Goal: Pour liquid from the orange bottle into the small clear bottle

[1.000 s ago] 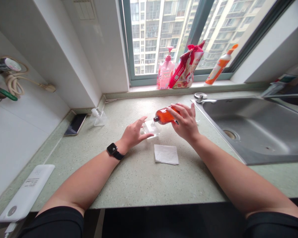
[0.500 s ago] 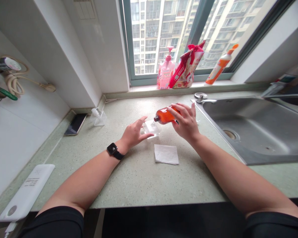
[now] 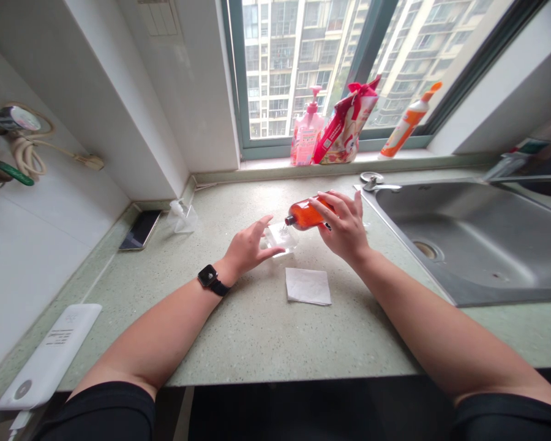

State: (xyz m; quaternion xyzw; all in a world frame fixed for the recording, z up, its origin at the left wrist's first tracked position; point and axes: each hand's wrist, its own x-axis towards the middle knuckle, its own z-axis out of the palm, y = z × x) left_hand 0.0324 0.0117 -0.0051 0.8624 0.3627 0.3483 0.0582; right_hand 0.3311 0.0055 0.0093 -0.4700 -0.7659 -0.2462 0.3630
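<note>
My right hand (image 3: pixel 346 226) is wrapped around an orange-brown see-through bottle (image 3: pixel 305 214), tipped on its side with its black neck pointing left. Liquid runs from the mouth in a thin clear stream. Below the mouth stands a clear square container (image 3: pixel 282 241) on the counter. My left hand (image 3: pixel 249 245) is around its left side, thumb at the front and fingers at the back. A folded white tissue (image 3: pixel 308 286) lies just in front of the container.
Left of my hands are a clear object with a pump-like top (image 3: pixel 182 215), a phone (image 3: pixel 140 230) and a white power bank (image 3: pixel 50 355). A steel sink (image 3: pixel 468 239) is at the right. Along the windowsill stand a pink pump bottle (image 3: pixel 307 138), a red bag (image 3: pixel 346 128) and an orange-white bottle (image 3: pixel 404 130).
The liquid stream at the bottle's mouth looks slightly thicker. Both hands, the bottle and the container keep their places.
</note>
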